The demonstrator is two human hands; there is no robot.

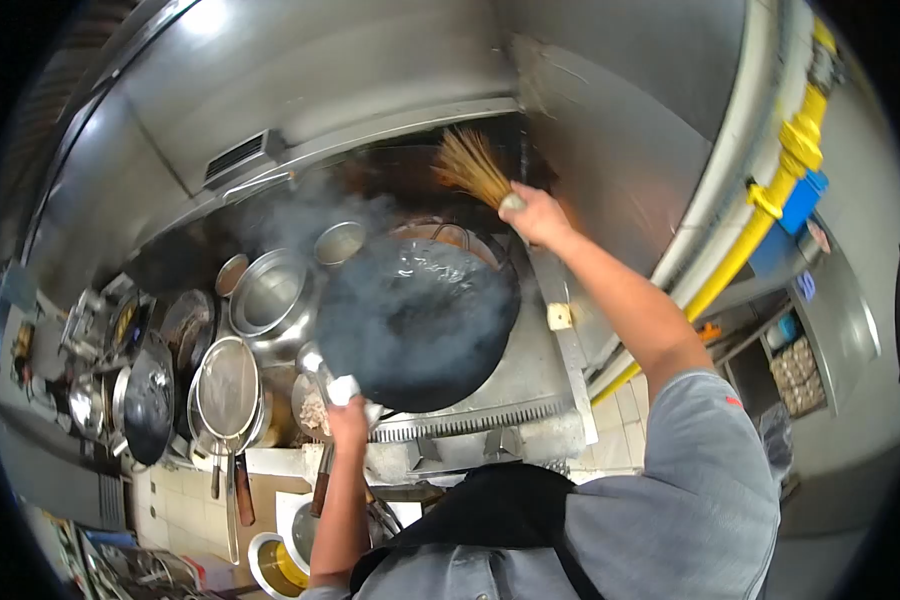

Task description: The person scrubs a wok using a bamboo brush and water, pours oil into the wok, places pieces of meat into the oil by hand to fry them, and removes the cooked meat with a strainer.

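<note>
"So, how did the wok look from your end?"

"Heavy and stiff, I judged, and probably hot: I saw smoke over it. It was mid-scene, at the range. I'd have taken it by the near left rim, through cloth."

"And the straw brush?"

"Off the wok's far right side, bristles pointing far and left. It looked light and springy, best held by its bound end."

"What about the hands?"

"My view showed the right hand closed around that bound end. The left hand was clasping a white cloth at the wok's near left rim; I couldn't tell whether its fingers gripped metal underneath."
</note>
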